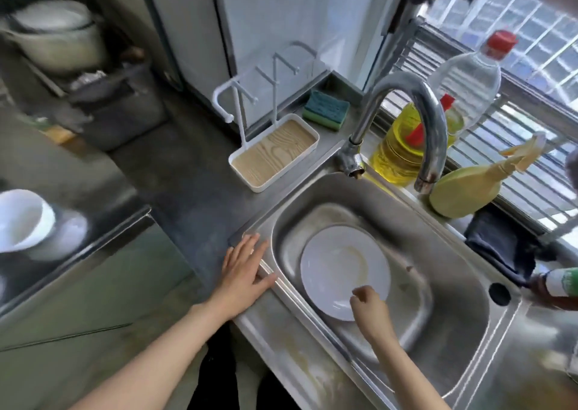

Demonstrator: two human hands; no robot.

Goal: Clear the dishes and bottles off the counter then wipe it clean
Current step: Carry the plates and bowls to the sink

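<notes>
Plate (337, 265) in sink (453, 284), rim in right hand (370, 308)

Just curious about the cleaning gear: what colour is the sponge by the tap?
The sponge is teal on top, green underneath; head view.

1. A single view, from a camera on the person's head, facing forward and steeply down.
2. It sits close above the sink (444, 272), which fills the middle and right.
3. Its wide angle takes in the counter (194, 175) at left and the window (531, 21) at top right.
</notes>
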